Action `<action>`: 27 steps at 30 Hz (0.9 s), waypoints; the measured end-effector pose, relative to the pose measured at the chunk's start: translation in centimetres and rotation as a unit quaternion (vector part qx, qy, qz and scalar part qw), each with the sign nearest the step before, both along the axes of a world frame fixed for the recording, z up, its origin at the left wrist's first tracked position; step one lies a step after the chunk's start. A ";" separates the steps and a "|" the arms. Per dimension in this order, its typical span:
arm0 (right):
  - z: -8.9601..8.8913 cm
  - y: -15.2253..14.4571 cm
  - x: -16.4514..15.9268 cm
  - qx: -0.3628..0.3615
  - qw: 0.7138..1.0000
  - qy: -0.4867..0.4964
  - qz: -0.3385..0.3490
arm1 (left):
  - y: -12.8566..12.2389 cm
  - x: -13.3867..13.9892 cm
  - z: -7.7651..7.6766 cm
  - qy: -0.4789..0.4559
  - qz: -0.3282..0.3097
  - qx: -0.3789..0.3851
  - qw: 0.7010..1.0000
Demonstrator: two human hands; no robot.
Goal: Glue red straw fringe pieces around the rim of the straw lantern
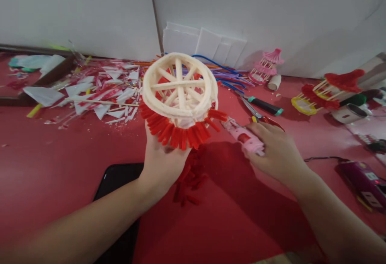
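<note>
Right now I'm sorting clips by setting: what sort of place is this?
Probably a home craft table: a left hand holds a pipe-cleaner lantern, the right hand a pink glue gun, with paper scraps and finished models around.

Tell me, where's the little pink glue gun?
In the head view, the pink glue gun sits in the right hand, right of the round cream wheel frame with red fringe.

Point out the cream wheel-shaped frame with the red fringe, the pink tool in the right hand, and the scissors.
Cream wheel-shaped frame point(180, 86): head view, on the hub where the spokes cross.
Pink tool point(245, 138): head view, on its body just ahead of the fingers.
Scissors point(265, 105): head view, on the black handle.
</note>
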State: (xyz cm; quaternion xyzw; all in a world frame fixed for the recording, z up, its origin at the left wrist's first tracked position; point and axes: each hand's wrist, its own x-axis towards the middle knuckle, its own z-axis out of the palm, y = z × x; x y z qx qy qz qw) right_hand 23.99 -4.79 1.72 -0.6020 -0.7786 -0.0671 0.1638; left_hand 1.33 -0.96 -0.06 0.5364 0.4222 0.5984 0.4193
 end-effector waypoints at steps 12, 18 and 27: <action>-0.8 -0.2 -1.4 0.028 0.998 -0.042 -0.024 | 0.0 0.3 0.2 -0.010 0.032 -0.032 0.999; -0.6 -1.6 -5.2 -0.069 0.952 0.040 0.296 | -0.1 0.2 0.3 -0.018 0.020 -0.074 0.997; -1.6 -1.8 -6.0 -0.078 0.946 0.047 0.312 | -0.1 0.2 0.0 -0.023 0.033 -0.058 0.998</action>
